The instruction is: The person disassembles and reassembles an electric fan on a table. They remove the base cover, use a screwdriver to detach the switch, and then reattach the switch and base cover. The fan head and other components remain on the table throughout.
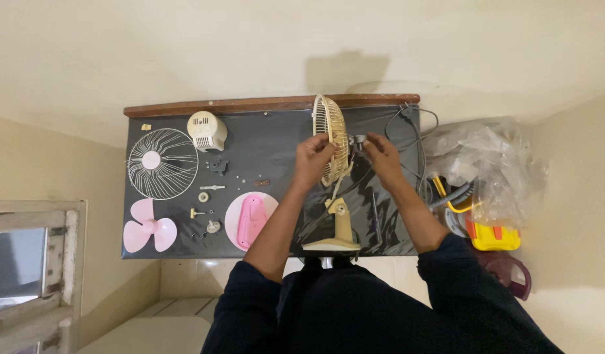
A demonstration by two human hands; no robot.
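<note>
Cream walls (pixel 184 46), dark-topped table (pixel 283 131) w/ wood edge, window frame (pixel 34 262) at left.

The fan guard (pixel 331 134) and its stand (pixel 336 231) are cream-yellow. The tabletop (pixel 269 141) is black with a brown wooden edge. The blade (pixel 149 227) and base (pixel 250 219) are pink, the wire grille (pixel 162 162) white.

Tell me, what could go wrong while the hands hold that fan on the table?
The cream fan stands near the table's front edge; a hard push from the left hand on its grille could tip it off. The right hand works on the small motor part behind it, with a cable trailing close, which might snag. Tiny screws and bits lie loose and could roll away.
</note>
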